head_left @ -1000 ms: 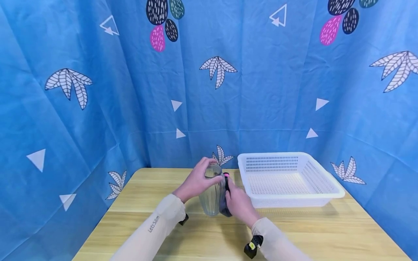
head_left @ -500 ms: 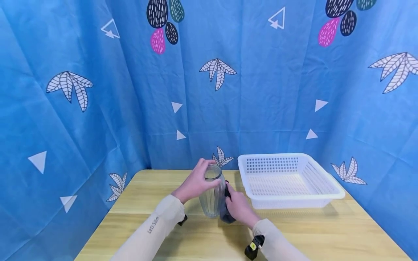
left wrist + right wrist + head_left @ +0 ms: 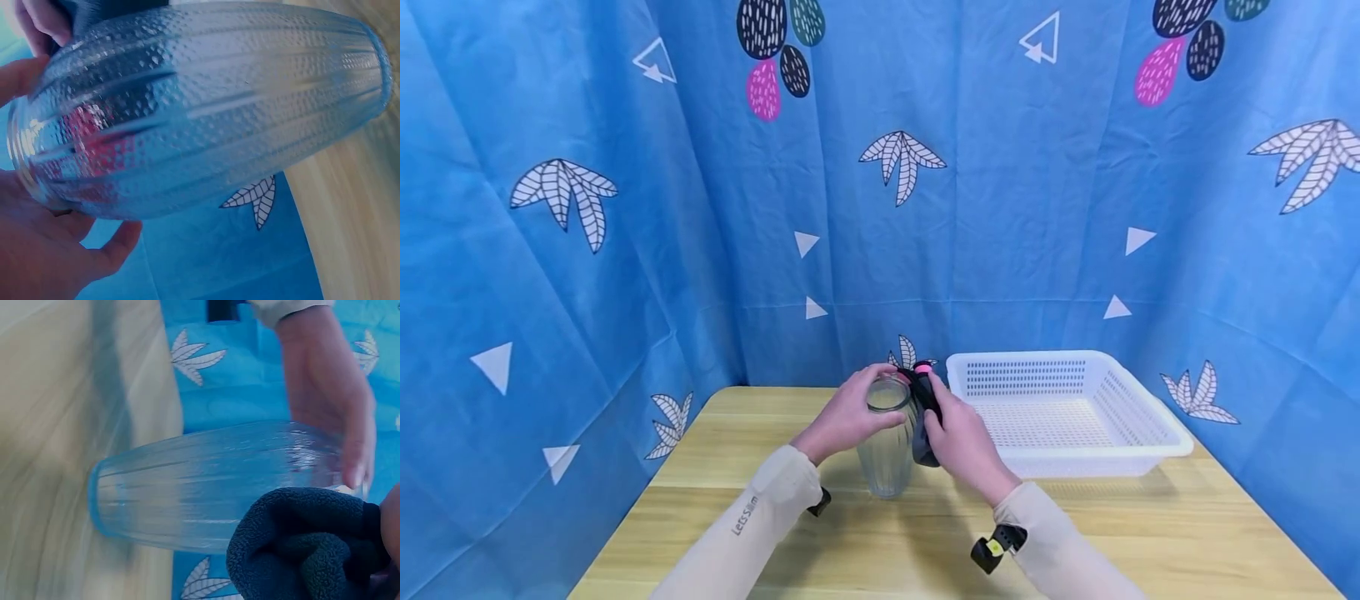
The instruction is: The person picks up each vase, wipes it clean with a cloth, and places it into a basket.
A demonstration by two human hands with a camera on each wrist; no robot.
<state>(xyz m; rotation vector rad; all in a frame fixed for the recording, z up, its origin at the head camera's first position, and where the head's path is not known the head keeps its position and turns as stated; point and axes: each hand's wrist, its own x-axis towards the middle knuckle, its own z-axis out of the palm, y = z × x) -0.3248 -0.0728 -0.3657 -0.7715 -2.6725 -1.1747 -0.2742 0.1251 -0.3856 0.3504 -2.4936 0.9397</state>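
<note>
A clear ribbed glass vase [image 3: 886, 462] stands upright on the wooden table, its open mouth facing up. My left hand [image 3: 848, 421] holds it round the neck, with thumb and fingers on opposite sides, as the left wrist view also shows. In my right hand [image 3: 966, 437] is a dark fleecy cloth [image 3: 300, 544] with a black band and a pink part [image 3: 922, 367] at its upper end. That hand grips it at the vase's right side, the black part close to the rim. The right wrist view has the cloth bunched up in front of the glass.
A white perforated plastic basket [image 3: 1082, 452] sits at the back right of the wooden table [image 3: 760, 467], just beyond my right hand. A blue patterned curtain [image 3: 887, 258] hangs behind the table and along both sides.
The dark cloth dipped slightly along the vase's right side, then rose with my right hand to the rim. My left hand keeps its hold on the neck, and the vase stays in place.
</note>
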